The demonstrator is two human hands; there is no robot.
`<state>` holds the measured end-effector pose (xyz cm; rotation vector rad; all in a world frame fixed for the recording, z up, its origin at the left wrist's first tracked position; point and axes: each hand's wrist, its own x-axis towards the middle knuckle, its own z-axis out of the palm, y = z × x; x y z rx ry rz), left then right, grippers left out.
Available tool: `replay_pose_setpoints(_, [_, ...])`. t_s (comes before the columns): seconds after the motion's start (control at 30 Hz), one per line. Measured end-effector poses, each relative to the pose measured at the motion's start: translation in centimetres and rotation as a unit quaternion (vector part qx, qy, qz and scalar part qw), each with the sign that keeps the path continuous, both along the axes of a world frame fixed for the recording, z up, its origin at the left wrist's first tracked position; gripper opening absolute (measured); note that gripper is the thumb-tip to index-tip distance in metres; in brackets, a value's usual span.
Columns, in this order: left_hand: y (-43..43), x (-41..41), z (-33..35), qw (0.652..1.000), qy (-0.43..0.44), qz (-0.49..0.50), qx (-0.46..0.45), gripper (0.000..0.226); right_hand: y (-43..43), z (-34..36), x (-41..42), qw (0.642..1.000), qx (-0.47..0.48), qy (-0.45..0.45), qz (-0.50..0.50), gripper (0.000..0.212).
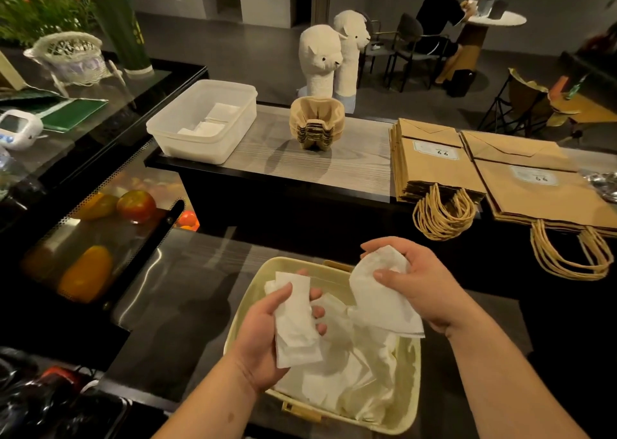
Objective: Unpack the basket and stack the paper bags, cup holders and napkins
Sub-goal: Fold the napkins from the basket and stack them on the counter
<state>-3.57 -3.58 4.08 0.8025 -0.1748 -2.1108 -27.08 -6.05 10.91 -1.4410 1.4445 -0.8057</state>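
A cream basket (pixel 412 402) sits on the dark counter below me, with several loose white napkins (pixel 350 382) in it. Over the basket, my left hand (pixel 263 345) grips a folded napkin (pixel 295 325). My right hand (pixel 420 278) holds another napkin (pixel 377 291) that hangs down over the basket's far side. On the grey shelf beyond stand a stack of brown cup holders (pixel 317 123), two piles of brown paper bags (pixel 434 161) with rope handles, and a white plastic tub (pixel 200 121) with a few napkins inside.
A glass display case (pixel 100 225) with fruit lies to the left. Two plush alpaca figures (pixel 322 58) stand behind the shelf. A person sits at a round table at the back right. A white timer (pixel 18 128) rests on the left counter.
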Motion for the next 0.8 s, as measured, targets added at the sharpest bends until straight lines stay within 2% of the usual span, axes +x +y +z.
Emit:
replay_pose_setpoints(0.13, [1.0, -1.2, 1.0, 0.997, -0.043, -0.05, 0.043, 0.057, 1.1, -0.5, 2.8, 0.986, -0.121, -0.011, -0.111, 0.038])
replay_pose_setpoints(0.23, [1.2, -2.9, 3.2, 0.994, -0.047, -0.097, 0.018, 0.055, 3.0, -1.0, 5.7, 0.983, -0.167, -0.04, -0.071, 0.035])
replay_pose_setpoints(0.33, [0.4, -3.2, 4.5, 0.995, -0.037, -0.089, -0.016, 0.049, 4.2, -1.6, 6.8, 0.986, -0.095, -0.108, -0.081, 0.032])
replay_pose_setpoints(0.43, [0.1, -2.4, 4.8, 0.996, -0.022, -0.083, -0.012, 0.058, 4.3, -1.0, 6.1, 0.95, 0.006, -0.262, -0.168, 0.025])
replay_pose_setpoints(0.5, [0.0, -2.0, 4.5, 0.997, -0.001, -0.082, -0.014, 0.066, 4.2, -0.4, 5.2, 0.927, 0.059, -0.318, -0.188, 0.025])
replay_pose_setpoints(0.57, [-0.1, -1.8, 4.3, 0.996, 0.012, -0.087, -0.011, 0.07, 4.2, -0.1, 4.5, 0.912, 0.1, -0.354, -0.184, 0.023])
replay_pose_setpoints(0.7, [-0.1, -1.8, 4.5, 0.995, -0.017, -0.096, -0.02, 0.058, 4.3, 0.0, 3.7, 0.886, 0.148, -0.401, -0.178, 0.024])
replay_pose_setpoints(0.8, [0.1, -2.1, 4.5, 0.996, -0.043, -0.078, -0.009, 0.047, 4.4, -0.5, 3.3, 0.889, 0.145, -0.394, -0.182, 0.028])
